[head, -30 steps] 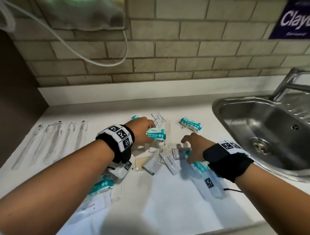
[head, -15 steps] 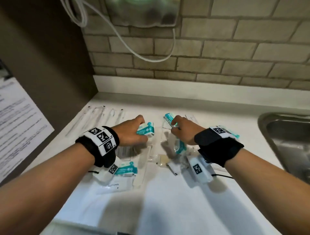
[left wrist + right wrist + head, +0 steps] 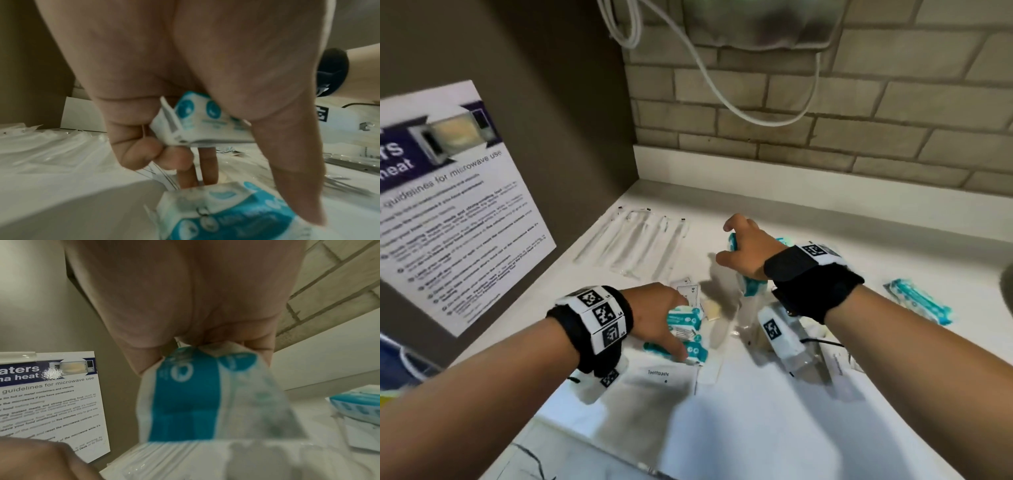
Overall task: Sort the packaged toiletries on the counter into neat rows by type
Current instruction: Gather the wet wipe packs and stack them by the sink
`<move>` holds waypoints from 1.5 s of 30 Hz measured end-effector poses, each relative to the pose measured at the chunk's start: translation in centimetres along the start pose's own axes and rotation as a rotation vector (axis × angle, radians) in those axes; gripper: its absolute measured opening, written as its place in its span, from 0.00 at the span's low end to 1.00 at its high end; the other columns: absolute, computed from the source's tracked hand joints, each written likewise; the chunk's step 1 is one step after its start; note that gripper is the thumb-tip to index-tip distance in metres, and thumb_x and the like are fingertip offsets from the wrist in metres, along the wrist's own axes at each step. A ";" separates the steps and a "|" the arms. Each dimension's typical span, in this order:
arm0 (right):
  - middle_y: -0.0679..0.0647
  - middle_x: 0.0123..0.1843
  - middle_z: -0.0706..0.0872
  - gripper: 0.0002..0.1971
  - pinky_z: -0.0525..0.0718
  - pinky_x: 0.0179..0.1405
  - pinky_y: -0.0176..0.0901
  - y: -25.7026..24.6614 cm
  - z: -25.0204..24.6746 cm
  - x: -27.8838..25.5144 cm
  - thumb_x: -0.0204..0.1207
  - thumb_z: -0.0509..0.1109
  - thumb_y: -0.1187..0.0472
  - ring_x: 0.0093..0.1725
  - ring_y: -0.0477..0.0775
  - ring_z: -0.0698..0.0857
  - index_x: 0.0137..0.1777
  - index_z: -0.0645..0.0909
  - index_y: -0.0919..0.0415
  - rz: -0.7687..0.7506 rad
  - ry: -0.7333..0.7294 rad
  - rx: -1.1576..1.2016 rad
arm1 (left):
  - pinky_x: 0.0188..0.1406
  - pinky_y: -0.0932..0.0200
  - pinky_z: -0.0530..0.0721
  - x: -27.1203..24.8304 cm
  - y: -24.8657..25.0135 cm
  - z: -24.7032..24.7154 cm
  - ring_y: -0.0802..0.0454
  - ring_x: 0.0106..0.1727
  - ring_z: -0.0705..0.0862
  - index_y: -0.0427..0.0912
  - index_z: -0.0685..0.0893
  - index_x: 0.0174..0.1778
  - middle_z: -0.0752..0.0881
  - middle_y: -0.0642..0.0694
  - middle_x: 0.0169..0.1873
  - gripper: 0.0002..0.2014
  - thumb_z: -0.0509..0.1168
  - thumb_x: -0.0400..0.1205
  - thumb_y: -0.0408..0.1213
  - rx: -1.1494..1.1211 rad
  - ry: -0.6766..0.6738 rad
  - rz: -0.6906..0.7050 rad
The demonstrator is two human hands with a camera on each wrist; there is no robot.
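Note:
My left hand (image 3: 678, 330) grips a teal-and-white packet (image 3: 686, 317) low over the white counter (image 3: 774, 428), just behind a second teal packet (image 3: 697, 353) lying there. In the left wrist view the fingers curl round the held packet (image 3: 197, 123), and the thumb reaches down beside the lying packet (image 3: 226, 212). Farther back, my right hand (image 3: 726, 241) holds another teal packet (image 3: 753, 289) lifted off the counter; its blurred wrapper (image 3: 189, 394) hangs from the fingers. A third loose teal packet (image 3: 917, 305) lies at the right.
Several clear-wrapped toothbrushes (image 3: 633, 240) lie in a row at the back left. A white toothpaste sachet (image 3: 664, 375), a small beige sachet (image 3: 712, 311) and clear wrappers lie between my hands. A microwave poster (image 3: 458, 205) hangs on the left wall; brick wall behind.
The view has swung left, away from the sink. My left hand brought its teal packet nearer, down beside another one. My right hand lifted its teal packet up and toward the back.

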State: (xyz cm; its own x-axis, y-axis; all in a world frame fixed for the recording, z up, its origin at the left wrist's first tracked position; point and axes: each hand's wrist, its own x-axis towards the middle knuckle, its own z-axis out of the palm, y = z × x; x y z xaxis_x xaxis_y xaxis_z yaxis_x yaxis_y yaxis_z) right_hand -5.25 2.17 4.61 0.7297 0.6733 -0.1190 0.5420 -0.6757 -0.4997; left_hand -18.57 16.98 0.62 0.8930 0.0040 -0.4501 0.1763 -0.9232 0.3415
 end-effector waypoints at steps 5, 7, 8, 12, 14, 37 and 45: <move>0.59 0.67 0.71 0.33 0.79 0.53 0.48 0.7 -0.2 -0.5 0.70 0.76 0.54 0.62 0.62 0.79 0.71 0.64 0.60 0.028 -0.018 -0.088 | 0.31 0.65 0.81 0.3 -0.3 0.4 0.60 0.32 0.84 0.48 0.84 0.45 0.89 0.53 0.37 0.19 0.82 0.64 0.47 0.063 -0.064 0.040; 0.59 0.63 0.73 0.36 0.79 0.48 0.47 1.0 -0.2 -1.0 0.66 0.79 0.55 0.56 0.60 0.79 0.68 0.64 0.63 0.045 -0.040 -0.115 | 0.30 0.66 0.80 0.5 0.0 0.4 0.60 0.31 0.83 0.48 0.83 0.44 0.88 0.53 0.36 0.16 0.79 0.65 0.45 0.065 -0.036 0.053; 0.59 0.61 0.75 0.36 0.78 0.45 0.46 1.2 -0.2 -1.2 0.65 0.80 0.55 0.52 0.59 0.79 0.67 0.64 0.64 0.063 -0.052 -0.126 | 0.33 0.65 0.81 0.6 0.3 0.2 0.59 0.34 0.85 0.49 0.83 0.43 0.88 0.53 0.37 0.15 0.79 0.66 0.46 0.051 -0.009 0.070; 0.60 0.60 0.83 0.30 0.82 0.46 0.46 2.3 -0.7 -2.5 0.68 0.78 0.53 0.53 0.59 0.83 0.65 0.72 0.67 0.148 -0.121 -0.242 | 0.41 0.58 0.84 1.4 2.0 -1.9 0.57 0.41 0.86 0.50 0.82 0.44 0.87 0.54 0.39 0.14 0.77 0.68 0.49 -0.027 0.114 0.172; 0.61 0.59 0.85 0.26 0.83 0.51 0.48 3.4 -1.2 -3.3 0.70 0.76 0.52 0.56 0.60 0.84 0.63 0.78 0.68 0.168 -0.140 -0.285 | 0.38 0.62 0.82 2.3 3.1 -3.3 0.59 0.40 0.85 0.52 0.81 0.43 0.86 0.55 0.39 0.13 0.78 0.69 0.48 -0.069 0.155 0.219; 0.49 0.50 0.87 0.24 0.85 0.49 0.42 21.9 -6.7 -10.8 0.59 0.81 0.47 0.49 0.54 0.85 0.53 0.81 0.52 0.532 -0.004 -0.246 | 0.45 0.61 0.76 17.2 21.5 -5.5 0.54 0.48 0.82 0.48 0.83 0.61 0.82 0.53 0.50 0.27 0.81 0.68 0.49 -0.051 0.363 0.464; 0.47 0.50 0.84 0.26 0.78 0.41 0.38 23.6 -7.5 -10.3 0.56 0.84 0.53 0.47 0.51 0.83 0.54 0.80 0.52 0.451 -0.018 -0.222 | 0.35 0.71 0.70 18.5 21.6 -5.0 0.61 0.44 0.78 0.52 0.82 0.56 0.77 0.60 0.44 0.23 0.80 0.69 0.50 -0.024 0.378 0.476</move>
State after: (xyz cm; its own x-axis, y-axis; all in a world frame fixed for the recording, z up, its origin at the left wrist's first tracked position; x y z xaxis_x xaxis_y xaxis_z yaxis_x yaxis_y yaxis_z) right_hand 3.16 -23.01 0.46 0.9053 0.3037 -0.2971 0.2518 -0.9468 -0.2006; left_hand 3.85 -0.96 3.82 0.9604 -0.2672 0.0792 -0.2734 -0.8481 0.4538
